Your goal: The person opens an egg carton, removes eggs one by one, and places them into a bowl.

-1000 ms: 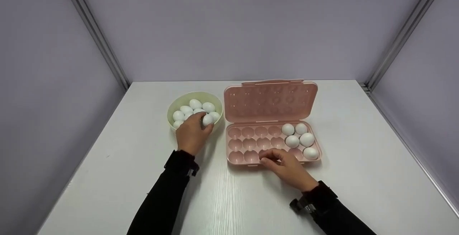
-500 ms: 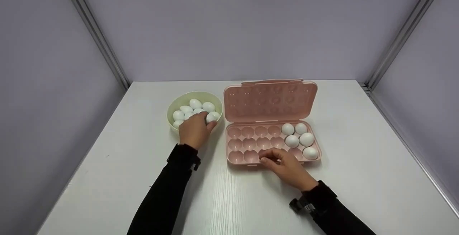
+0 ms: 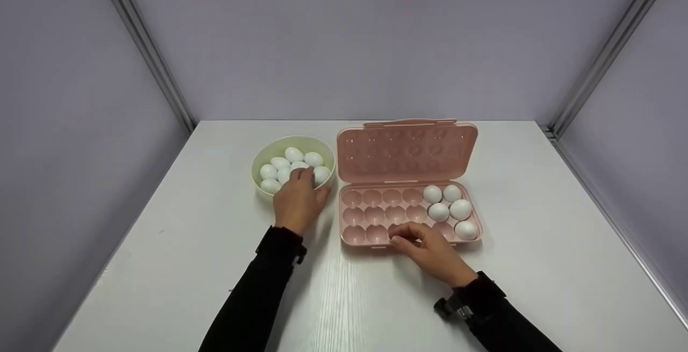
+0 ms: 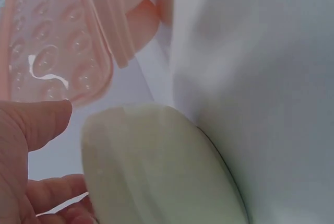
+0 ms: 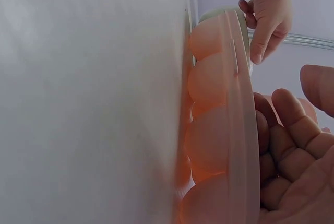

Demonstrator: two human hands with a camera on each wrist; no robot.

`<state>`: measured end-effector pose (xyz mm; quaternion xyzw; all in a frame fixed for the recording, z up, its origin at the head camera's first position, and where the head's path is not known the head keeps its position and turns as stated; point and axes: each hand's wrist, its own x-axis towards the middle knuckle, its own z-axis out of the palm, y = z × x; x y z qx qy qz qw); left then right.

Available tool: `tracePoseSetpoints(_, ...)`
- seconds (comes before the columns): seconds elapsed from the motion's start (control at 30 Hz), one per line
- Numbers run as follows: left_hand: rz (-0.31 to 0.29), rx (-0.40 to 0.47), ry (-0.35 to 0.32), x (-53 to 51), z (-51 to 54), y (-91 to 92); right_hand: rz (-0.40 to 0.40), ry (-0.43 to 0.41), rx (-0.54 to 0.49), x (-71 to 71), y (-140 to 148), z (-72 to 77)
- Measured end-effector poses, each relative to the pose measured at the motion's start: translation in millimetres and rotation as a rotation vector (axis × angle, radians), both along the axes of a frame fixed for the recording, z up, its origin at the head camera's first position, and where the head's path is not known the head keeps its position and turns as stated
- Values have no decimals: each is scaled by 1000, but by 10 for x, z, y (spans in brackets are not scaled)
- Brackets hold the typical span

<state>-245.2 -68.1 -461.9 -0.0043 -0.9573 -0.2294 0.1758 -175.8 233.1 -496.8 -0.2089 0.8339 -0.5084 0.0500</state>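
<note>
My left hand [image 3: 299,204] reaches over the near rim of a pale green bowl [image 3: 262,155] holding several white eggs [image 3: 294,154]. Its fingers are among the eggs; the thumb stands apart, with no egg visible between. In the left wrist view, thumb and fingers [image 4: 55,187] are spread beside the bowl's wall [image 4: 167,166]. My right hand [image 3: 434,255] hovers at the front row of a pink egg carton [image 3: 353,216], fingers loosely curled, nothing seen in them. In the right wrist view, its fingers [image 5: 292,117] lie by the carton's edge. Several eggs [image 3: 459,209] fill cups on the carton's right.
The carton's lid [image 3: 406,154] stands raised behind it, close to the bowl's right side. A white table [image 3: 333,309] lies under everything, with grey panels [image 3: 344,45] at the back and sides. Both wrists carry dark straps [image 3: 280,242] with small cameras.
The egg that my left hand pinched has gone down into the bowl, and the fingers no longer visibly hold it. That hand shifted slightly right. My right hand and the carton stayed put.
</note>
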Motion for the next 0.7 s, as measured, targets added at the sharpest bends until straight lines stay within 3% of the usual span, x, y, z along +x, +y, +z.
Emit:
tracePoseSetpoints(0.13, -49, 59, 141, 219, 12, 149, 1, -3, 6, 0, -1, -6)
tracePoseSetpoints(0.3, -190, 73, 343, 527, -13, 412, 0, 6, -9, 0, -1, 0)
tracePoseSetpoints(0.4, -277, 42, 422, 668, -46, 535, 4, 24, -10, -7, 2, -5)
tracePoseSetpoints(0.57, -394, -23, 526, 784, -93, 598, 5, 41, 1, -15, 6, -19)
tracePoseSetpoints(0.7, -419, -29, 565, 801, -153, 603, -8, 29, 0, -3, 1, -14)
